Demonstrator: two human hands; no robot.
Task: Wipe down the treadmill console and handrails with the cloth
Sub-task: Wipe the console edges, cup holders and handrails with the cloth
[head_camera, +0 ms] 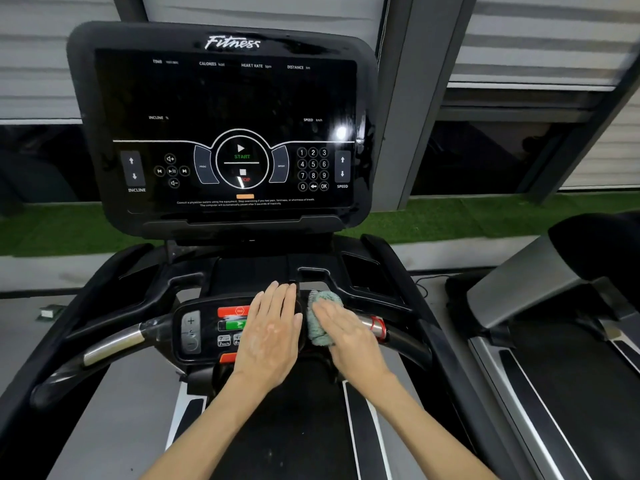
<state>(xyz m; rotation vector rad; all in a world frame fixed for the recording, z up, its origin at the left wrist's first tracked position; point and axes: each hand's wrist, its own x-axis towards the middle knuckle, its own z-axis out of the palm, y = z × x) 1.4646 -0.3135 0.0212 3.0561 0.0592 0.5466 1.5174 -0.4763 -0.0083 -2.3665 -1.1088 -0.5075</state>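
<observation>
Pressing cloth (320,320) under flat right hand (349,336), left hand (272,336) spread flat on control panel (207,332)

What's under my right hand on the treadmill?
A teal cloth, pressed flat by the right hand against the handlebar control panel. Whatever buttons lie beneath the cloth are covered and cannot be seen.
</observation>
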